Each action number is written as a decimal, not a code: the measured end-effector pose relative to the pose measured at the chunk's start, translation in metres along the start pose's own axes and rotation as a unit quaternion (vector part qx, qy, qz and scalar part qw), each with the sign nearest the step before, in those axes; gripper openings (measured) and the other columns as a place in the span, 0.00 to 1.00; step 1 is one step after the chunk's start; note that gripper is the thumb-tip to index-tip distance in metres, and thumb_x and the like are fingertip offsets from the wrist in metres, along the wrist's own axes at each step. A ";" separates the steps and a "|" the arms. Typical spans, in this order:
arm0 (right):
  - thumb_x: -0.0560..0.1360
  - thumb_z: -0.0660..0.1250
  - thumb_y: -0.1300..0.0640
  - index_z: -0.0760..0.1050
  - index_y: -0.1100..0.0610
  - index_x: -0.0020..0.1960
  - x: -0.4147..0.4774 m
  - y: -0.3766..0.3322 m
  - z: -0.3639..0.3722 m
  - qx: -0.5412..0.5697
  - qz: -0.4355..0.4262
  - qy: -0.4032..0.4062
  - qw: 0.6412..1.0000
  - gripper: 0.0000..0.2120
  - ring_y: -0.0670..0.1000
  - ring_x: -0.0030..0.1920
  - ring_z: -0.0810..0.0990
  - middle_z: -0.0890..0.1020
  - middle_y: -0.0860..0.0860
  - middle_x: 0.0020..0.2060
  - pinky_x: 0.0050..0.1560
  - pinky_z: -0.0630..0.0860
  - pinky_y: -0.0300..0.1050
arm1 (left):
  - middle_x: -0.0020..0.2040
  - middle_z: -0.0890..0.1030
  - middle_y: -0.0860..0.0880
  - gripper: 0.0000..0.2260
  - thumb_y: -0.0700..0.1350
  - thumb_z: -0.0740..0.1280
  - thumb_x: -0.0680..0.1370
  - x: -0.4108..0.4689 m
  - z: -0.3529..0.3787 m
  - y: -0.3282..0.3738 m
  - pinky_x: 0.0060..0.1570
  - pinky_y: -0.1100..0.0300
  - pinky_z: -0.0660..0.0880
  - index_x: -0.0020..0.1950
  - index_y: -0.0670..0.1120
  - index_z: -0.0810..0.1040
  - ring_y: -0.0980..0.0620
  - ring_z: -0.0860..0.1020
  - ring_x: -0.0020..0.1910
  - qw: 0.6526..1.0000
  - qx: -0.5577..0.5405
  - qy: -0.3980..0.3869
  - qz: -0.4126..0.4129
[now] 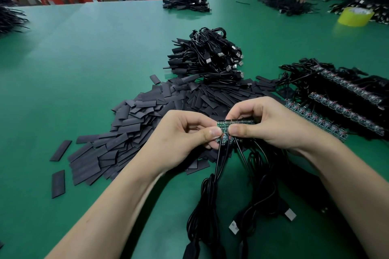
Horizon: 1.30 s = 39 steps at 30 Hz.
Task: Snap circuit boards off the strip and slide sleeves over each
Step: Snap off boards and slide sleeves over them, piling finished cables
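- Head view: the left hand [187,132] pinches the end board of the strip [242,121] between thumb and curled fingers. The right hand [271,124] pinches the rest of the strip in the same way, and the two thumbs almost touch.
- The strip is held above the green table [84,59], a little below the centre of the picture. Its black cables [219,160] hang toward 6 o'clock.
- The pile of sleeves [136,124] lies at 9 o'clock from the hands, just beside them. More strips [336,115] wait at 3 o'clock, and a bundle of cables [210,54] sits at 12 o'clock.
- The step in hand seems to be snapping off the end board. I think both thumbs should stay close to the break line, and the bend should be short and firm, without pulling on the cables where they join the boards.
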State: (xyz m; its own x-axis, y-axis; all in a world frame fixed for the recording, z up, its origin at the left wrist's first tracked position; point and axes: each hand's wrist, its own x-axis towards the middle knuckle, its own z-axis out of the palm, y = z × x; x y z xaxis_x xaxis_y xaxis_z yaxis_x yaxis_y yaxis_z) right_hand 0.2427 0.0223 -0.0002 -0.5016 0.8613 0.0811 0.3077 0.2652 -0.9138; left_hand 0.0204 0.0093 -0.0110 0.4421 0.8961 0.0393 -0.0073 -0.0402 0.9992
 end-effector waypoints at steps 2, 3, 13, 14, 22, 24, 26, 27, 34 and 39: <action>0.71 0.75 0.51 0.83 0.48 0.43 0.000 -0.001 0.000 0.013 -0.003 0.000 1.000 0.03 0.43 0.43 0.81 0.86 0.46 0.40 0.49 0.75 0.33 | 0.35 0.85 0.50 0.06 0.42 0.72 0.71 0.000 0.000 0.001 0.39 0.68 0.77 0.46 0.42 0.84 0.58 0.82 0.33 1.000 -0.010 -0.005 -0.001; 0.70 0.75 0.49 0.84 0.47 0.43 0.000 -0.001 0.000 0.020 -0.004 0.001 1.000 0.03 0.42 0.42 0.81 0.86 0.46 0.40 0.49 0.75 0.33 | 0.35 0.85 0.50 0.07 0.41 0.72 0.71 -0.001 0.001 0.001 0.39 0.68 0.77 0.46 0.41 0.84 0.58 0.82 0.33 1.000 -0.015 -0.006 -0.002; 0.67 0.76 0.49 0.86 0.47 0.46 -0.014 0.001 -0.037 -0.041 0.075 0.018 0.996 0.08 0.44 0.42 0.85 0.88 0.51 0.43 0.45 0.77 0.32 | 0.33 0.84 0.49 0.02 0.43 0.76 0.73 -0.003 -0.010 0.008 0.38 0.66 0.79 0.41 0.48 0.88 0.57 0.82 0.32 0.995 -0.075 0.041 0.053; 0.67 0.76 0.48 0.86 0.47 0.46 -0.016 0.003 -0.042 -0.058 0.090 0.017 0.994 0.09 0.45 0.43 0.86 0.88 0.50 0.43 0.46 0.77 0.33 | 0.33 0.84 0.49 0.04 0.42 0.75 0.74 -0.003 -0.011 0.008 0.38 0.65 0.79 0.41 0.49 0.88 0.56 0.82 0.31 0.993 -0.090 0.046 0.057; 0.73 0.71 0.36 0.84 0.39 0.52 -0.015 -0.022 -0.030 -0.172 0.041 0.136 0.975 0.12 0.41 0.48 0.84 0.86 0.39 0.50 0.50 0.78 0.42 | 0.36 0.85 0.49 0.01 0.45 0.76 0.71 -0.001 -0.011 0.007 0.38 0.66 0.77 0.40 0.50 0.88 0.56 0.82 0.34 0.984 -0.106 0.106 0.094; 0.74 0.67 0.36 0.84 0.41 0.53 -0.005 -0.029 -0.002 -0.153 0.025 0.088 0.984 0.14 0.43 0.48 0.84 0.86 0.40 0.49 0.51 0.80 0.43 | 0.37 0.86 0.51 0.02 0.44 0.75 0.71 0.000 -0.011 0.006 0.40 0.68 0.76 0.42 0.47 0.87 0.58 0.81 0.36 0.983 -0.059 0.134 0.115; 0.78 0.66 0.42 0.84 0.48 0.51 0.002 -0.031 0.024 -0.126 0.031 0.047 0.990 0.12 0.46 0.46 0.84 0.87 0.44 0.46 0.53 0.79 0.45 | 0.38 0.85 0.51 0.05 0.43 0.74 0.72 0.001 -0.011 0.004 0.41 0.67 0.77 0.44 0.42 0.85 0.58 0.81 0.36 0.981 -0.035 0.136 0.132; 0.81 0.66 0.47 0.84 0.51 0.49 0.004 -0.031 0.032 -0.108 0.025 0.033 0.993 0.11 0.44 0.45 0.84 0.87 0.45 0.44 0.51 0.78 0.42 | 0.39 0.85 0.50 0.06 0.43 0.73 0.72 0.001 -0.012 0.004 0.42 0.66 0.77 0.45 0.41 0.85 0.57 0.81 0.37 0.981 -0.022 0.134 0.136; 0.85 0.57 0.56 0.72 0.55 0.40 -0.001 -0.052 0.017 0.151 0.019 0.101 0.983 0.15 0.53 0.27 0.80 0.76 0.50 0.29 0.31 0.71 0.43 | 0.46 0.84 0.58 0.09 0.56 0.75 0.74 0.002 -0.019 -0.007 0.51 0.56 0.78 0.52 0.56 0.87 0.59 0.81 0.46 0.912 0.366 0.143 0.119; 0.86 0.58 0.50 0.69 0.53 0.37 0.006 -0.069 -0.008 -0.018 0.044 0.150 0.988 0.19 0.47 0.23 0.64 0.68 0.44 0.25 0.25 0.62 0.40 | 0.49 0.79 0.60 0.15 0.64 0.72 0.74 -0.001 -0.014 -0.009 0.51 0.59 0.74 0.55 0.58 0.86 0.60 0.75 0.50 0.849 0.512 0.098 0.091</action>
State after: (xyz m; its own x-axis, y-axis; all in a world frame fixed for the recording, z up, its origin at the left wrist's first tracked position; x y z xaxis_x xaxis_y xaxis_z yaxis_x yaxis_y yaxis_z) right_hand 0.2248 0.0123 0.0665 -0.2114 0.9698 0.1213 0.3708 0.1945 -0.9081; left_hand 0.0075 0.0152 -0.0194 0.3594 0.8863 0.2920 0.7683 -0.4586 0.4466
